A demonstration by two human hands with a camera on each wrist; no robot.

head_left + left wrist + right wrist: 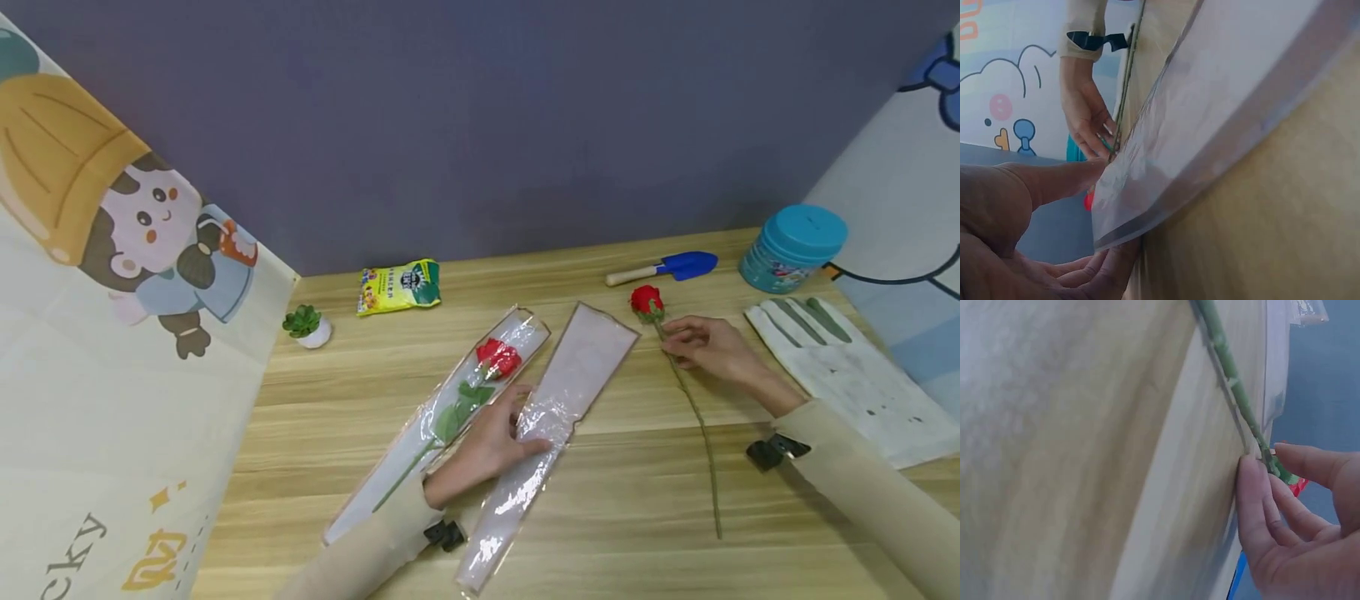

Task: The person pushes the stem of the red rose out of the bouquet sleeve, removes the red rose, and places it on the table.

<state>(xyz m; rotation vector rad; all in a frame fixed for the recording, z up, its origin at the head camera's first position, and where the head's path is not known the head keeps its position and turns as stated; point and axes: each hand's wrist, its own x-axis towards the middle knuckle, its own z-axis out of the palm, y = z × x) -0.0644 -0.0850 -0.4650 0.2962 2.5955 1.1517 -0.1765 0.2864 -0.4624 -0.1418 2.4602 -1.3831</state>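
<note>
Wooden bench [360,392], purple wall behind. Right hand [712,346] pinches the bare rose [647,301] stem at centre right; left hand [491,442] lies flat on the empty sleeve [558,400]. Next, I'd judge: lift the rose to the sleeve's mouth.

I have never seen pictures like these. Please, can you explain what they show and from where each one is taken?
No machine here: a person works with two bare hands. The wide picture comes from a camera on the head; the other two come from cameras on the wrists, very close. On the wooden table lie a wrapped rose, an empty clear sleeve, a blue trowel, a blue tub, a seed packet, a little potted plant and white gloves. The left hand rests on the empty sleeve. The right hand pinches the bare rose by its stem.
</note>
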